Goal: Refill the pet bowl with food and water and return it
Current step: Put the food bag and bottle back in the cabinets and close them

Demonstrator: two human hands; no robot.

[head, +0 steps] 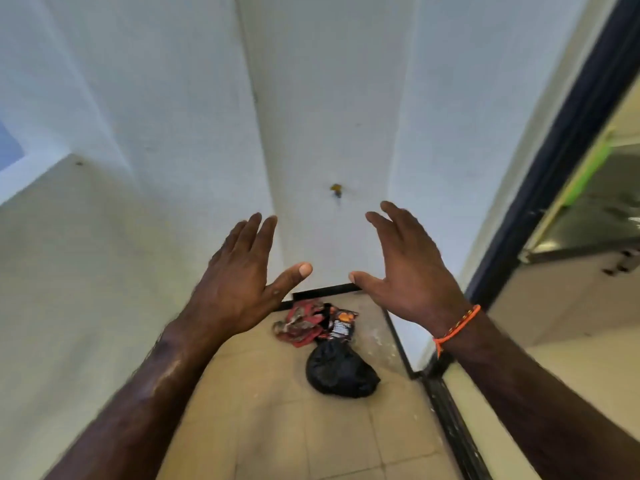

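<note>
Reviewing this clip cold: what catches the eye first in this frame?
Two bare, open hands fill the middle: the left hand and the right hand, which has an orange bracelet at its wrist, both raised with fingers spread and holding nothing. Below them, on the tiled floor in the corner, lie a tied black plastic bag and crumpled red wrappers. No pet bowl is in view.

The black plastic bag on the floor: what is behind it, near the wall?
Behind the black bag lies a crumpled red packet and a dark packet with orange print, close to the wall's black skirting. The bag hides the dark packet's lower end, and its own contents are unseen.
</note>
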